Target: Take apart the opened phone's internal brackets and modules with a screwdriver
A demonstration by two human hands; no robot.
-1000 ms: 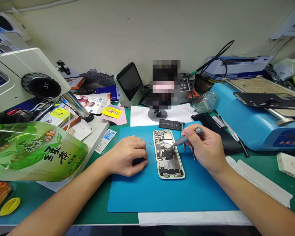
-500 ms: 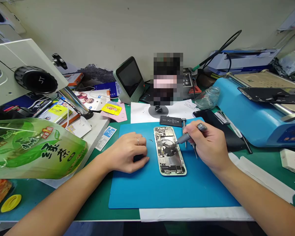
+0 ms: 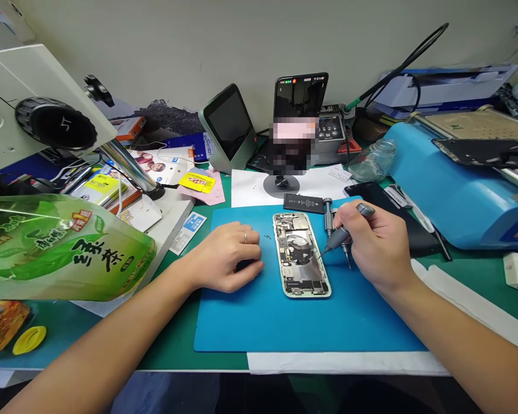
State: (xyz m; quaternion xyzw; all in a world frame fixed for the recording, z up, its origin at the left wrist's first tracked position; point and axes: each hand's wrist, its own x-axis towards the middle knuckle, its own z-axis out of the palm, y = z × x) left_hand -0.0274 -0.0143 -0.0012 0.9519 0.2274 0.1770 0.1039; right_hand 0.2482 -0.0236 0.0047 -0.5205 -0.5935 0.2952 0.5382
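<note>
Lying on the green bench (image 3: 168, 362) is a flat, bright blue mat (image 3: 259, 328). The bare left hand (image 3: 231, 257), with a thin silver ring (image 3: 245, 237), rests on it. Its fingers are curled in, and I cannot tell if they hold something. To the right of that hand lies an open phone with a pale frame (image 3: 303, 256), its inside parts showing. On the phone's other side, the fingers of the bare right hand (image 3: 380, 244) grip a slim grey screwdriver (image 3: 340, 236). The tip points down at the phone's right edge; I cannot tell if it touches. Just past the phone's top end is a flat black battery (image 3: 303, 203). Farther back, a shiny black phone (image 3: 300, 100) stands up on a round grey base (image 3: 270, 185), over white paper (image 3: 244, 192).
</note>
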